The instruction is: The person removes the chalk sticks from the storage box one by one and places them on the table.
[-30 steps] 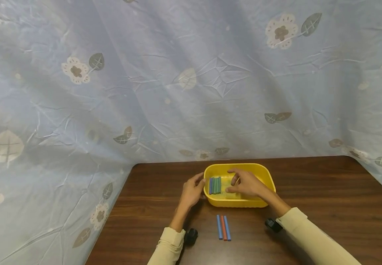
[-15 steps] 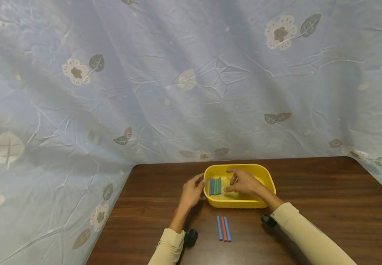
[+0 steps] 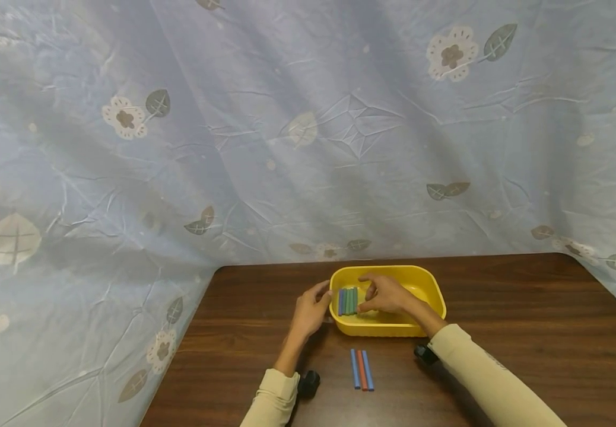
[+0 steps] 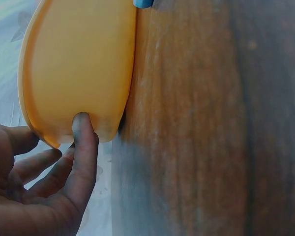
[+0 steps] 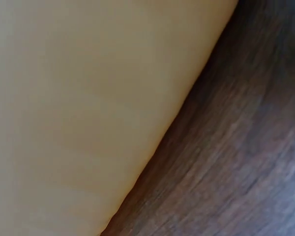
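Observation:
A yellow plastic tub [image 3: 393, 331] stands on the table, with a tight row of short green and purple sticks [image 3: 348, 301] lying at its left end. My left hand [image 3: 310, 309] holds the tub's left end from outside; in the left wrist view its thumb and fingers curve around that end of the tub wall [image 4: 78, 64]. Inside the tub is my right hand [image 3: 386, 294], thumb and index finger spread apart. Its thumb tip is beside the row's right edge; whether they touch I cannot tell. The right wrist view shows only the tub's outer wall [image 5: 88, 108] and table.
Two blue sticks with a red stick [image 3: 362, 370] between them lie side by side in front of the tub. The dark wooden table [image 3: 527, 332] extends to both sides. A patterned sheet [image 3: 308, 148] hangs behind its far edge.
My right hand has shifted left inside the tub, closer to the green sticks. My left hand stays at the tub's left end, and the three sticks in front lie as before.

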`<state>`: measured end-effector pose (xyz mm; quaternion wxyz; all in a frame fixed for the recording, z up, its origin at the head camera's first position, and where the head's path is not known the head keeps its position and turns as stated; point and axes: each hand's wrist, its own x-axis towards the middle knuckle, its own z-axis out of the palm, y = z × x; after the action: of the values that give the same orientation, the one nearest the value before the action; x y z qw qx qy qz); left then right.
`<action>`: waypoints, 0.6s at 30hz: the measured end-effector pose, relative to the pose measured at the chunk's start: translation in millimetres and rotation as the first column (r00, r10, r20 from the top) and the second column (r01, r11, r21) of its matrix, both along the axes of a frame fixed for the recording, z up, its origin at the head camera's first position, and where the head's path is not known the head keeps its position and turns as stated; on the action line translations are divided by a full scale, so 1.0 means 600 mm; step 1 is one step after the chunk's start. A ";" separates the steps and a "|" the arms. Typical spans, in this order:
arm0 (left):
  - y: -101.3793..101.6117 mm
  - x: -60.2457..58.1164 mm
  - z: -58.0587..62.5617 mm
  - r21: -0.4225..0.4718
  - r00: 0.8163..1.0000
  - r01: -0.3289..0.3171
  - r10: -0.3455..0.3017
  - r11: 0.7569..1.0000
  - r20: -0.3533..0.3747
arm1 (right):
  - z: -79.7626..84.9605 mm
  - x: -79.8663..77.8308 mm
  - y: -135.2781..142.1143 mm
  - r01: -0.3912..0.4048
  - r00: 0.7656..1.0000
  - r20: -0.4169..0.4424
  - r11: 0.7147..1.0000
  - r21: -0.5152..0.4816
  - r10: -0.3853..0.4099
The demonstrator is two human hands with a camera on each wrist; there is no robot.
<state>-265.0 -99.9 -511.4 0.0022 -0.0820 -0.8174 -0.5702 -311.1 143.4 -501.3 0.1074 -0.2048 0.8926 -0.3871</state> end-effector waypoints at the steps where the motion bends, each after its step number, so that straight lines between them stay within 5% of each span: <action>1: 0.000 0.000 0.000 -0.001 1.000 0.000 0.000 1.000 -0.004 | -0.001 -0.001 -0.001 -0.003 1.000 0.001 1.000 0.001 0.003; 18: 0.001 -0.001 -0.002 0.007 1.000 -0.019 0.019 1.000 0.004 | -0.016 -0.006 -0.016 -0.015 1.000 0.014 0.999 0.045 0.015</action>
<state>-265.8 -99.3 -512.6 0.0064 -0.0730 -0.8161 -0.5732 -314.5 134.1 -510.9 0.1209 -0.2063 0.8988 -0.3674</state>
